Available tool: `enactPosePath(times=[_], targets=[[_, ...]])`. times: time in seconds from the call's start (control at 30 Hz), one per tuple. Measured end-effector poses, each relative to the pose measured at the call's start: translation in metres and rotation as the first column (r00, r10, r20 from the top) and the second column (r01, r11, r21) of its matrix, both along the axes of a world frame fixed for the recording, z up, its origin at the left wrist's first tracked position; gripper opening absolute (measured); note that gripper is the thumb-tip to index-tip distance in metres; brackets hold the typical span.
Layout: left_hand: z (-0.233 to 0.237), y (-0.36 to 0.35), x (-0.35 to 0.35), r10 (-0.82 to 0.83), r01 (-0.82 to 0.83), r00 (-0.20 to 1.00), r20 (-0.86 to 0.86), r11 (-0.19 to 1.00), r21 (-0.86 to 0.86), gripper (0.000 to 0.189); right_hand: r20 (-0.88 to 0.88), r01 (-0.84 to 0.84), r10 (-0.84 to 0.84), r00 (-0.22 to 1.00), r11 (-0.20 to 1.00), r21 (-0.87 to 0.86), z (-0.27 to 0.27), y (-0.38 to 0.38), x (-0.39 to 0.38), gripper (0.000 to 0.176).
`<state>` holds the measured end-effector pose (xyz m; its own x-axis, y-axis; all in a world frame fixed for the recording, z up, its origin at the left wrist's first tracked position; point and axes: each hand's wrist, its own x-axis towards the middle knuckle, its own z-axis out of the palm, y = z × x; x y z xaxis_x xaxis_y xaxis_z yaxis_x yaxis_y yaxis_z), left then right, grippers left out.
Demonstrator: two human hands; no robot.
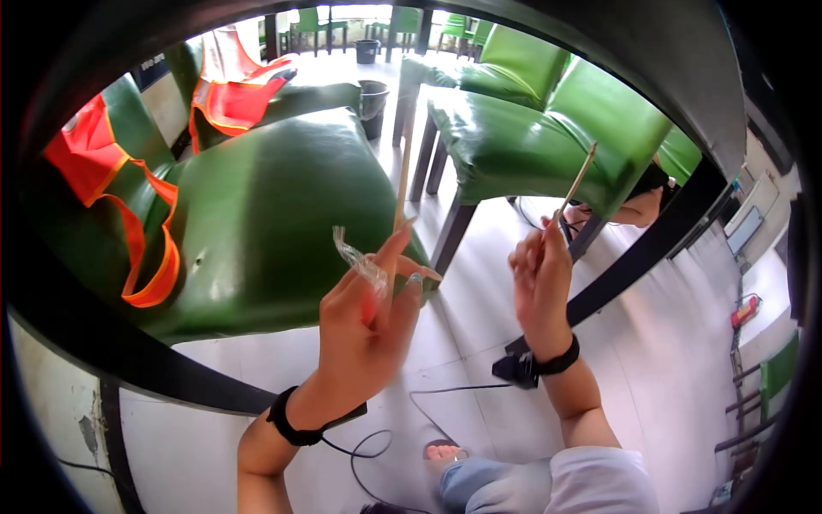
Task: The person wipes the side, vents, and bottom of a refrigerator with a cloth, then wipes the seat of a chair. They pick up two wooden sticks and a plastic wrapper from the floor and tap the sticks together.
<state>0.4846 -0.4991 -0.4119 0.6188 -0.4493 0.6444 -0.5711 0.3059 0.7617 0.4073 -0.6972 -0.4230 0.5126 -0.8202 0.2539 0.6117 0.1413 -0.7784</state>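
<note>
My left hand (364, 313) is raised, palm turned inward, its fingers closed around a thin wooden stick (403, 184) that stands nearly upright. A crumpled piece of clear plastic (360, 261) pokes out by its index finger, and something red shows between the fingers. To the right, my right hand (544, 283) is closed on a second thin stick (580, 176), tilted up to the right with a darker tip. The lower ends of both sticks are partly hidden by the fingers. Both wrists wear black bands; a small black device hangs at the right one.
Green padded chairs (265, 214) stand ahead, two draped with orange garments (235, 98). A curved black bar (188, 381) crosses below the hands. Dark buckets (372, 107) are farther back. A black cable (454, 390) runs over the white tiled floor. Another person's limb (638, 210) shows behind a chair.
</note>
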Motion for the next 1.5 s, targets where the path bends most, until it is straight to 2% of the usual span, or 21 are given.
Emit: enactPosePath(times=[0.07,0.13,0.17,0.27,0.37,0.6,0.77,0.87,1.0,1.13,1.37,1.5], targets=[[0.005,-0.011,-0.007,-0.072,0.072,0.997,-0.041,0.997,0.0,0.045,0.025,0.02,-0.017,1.0,0.995,-0.101,0.007,-0.036,-0.006,0.018],[0.002,-0.025,-0.01,-0.13,0.129,0.991,-0.018,0.991,-0.041,0.05,0.02,0.203,-0.202,0.979,0.974,-0.104,0.02,-0.064,-0.004,0.018],[-0.001,-0.031,-0.012,-0.147,0.145,0.989,-0.022,0.988,-0.059,0.05,0.016,0.231,-0.231,0.973,0.962,-0.143,0.029,-0.075,-0.007,0.018],[0.002,-0.041,-0.014,-0.173,0.172,0.985,-0.005,0.983,-0.058,0.051,-0.007,0.221,-0.229,0.973,0.946,-0.236,0.048,-0.103,-0.019,0.019],[0.004,-0.049,-0.016,-0.195,0.192,0.981,-0.025,0.977,-0.088,0.052,-0.057,0.232,-0.267,0.962,0.908,-0.349,0.07,-0.095,-0.027,0.021],[0.008,-0.047,-0.021,-0.235,0.231,0.971,-0.05,0.97,-0.073,0.052,-0.083,0.282,-0.344,0.935,0.866,-0.414,0.056,-0.071,-0.031,0.021],[0.011,-0.039,-0.015,-0.207,0.202,0.978,-0.038,0.974,-0.104,0.051,0.077,0.421,-0.433,0.898,0.795,-0.436,0.063,-0.069,-0.029,0.021],[0.016,-0.037,-0.015,-0.187,0.182,0.981,-0.047,0.979,-0.087,0.042,0.017,0.335,-0.371,0.929,0.818,-0.467,0.071,-0.07,-0.022,0.021],[0.025,-0.039,-0.02,-0.182,0.168,0.98,-0.081,0.973,-0.16,0.033,-0.032,0.267,-0.315,0.949,0.851,-0.452,0.067,-0.08,-0.005,0.022],[0.026,-0.04,-0.012,-0.128,0.129,0.992,0.02,0.989,-0.069,0.049,-0.079,0.234,-0.287,0.955,0.889,-0.394,0.067,-0.096,0.019,0.021],[0.027,-0.056,-0.008,-0.127,0.124,0.992,-0.024,0.989,-0.084,0.046,-0.021,0.269,-0.277,0.961,0.944,-0.191,0.056,-0.129,0.037,0.021],[0.031,-0.07,-0.014,-0.163,0.163,0.986,-0.039,0.987,-0.012,0.046,0.032,0.273,-0.275,0.961,0.92,-0.28,0.046,-0.114,0.023,0.024]])
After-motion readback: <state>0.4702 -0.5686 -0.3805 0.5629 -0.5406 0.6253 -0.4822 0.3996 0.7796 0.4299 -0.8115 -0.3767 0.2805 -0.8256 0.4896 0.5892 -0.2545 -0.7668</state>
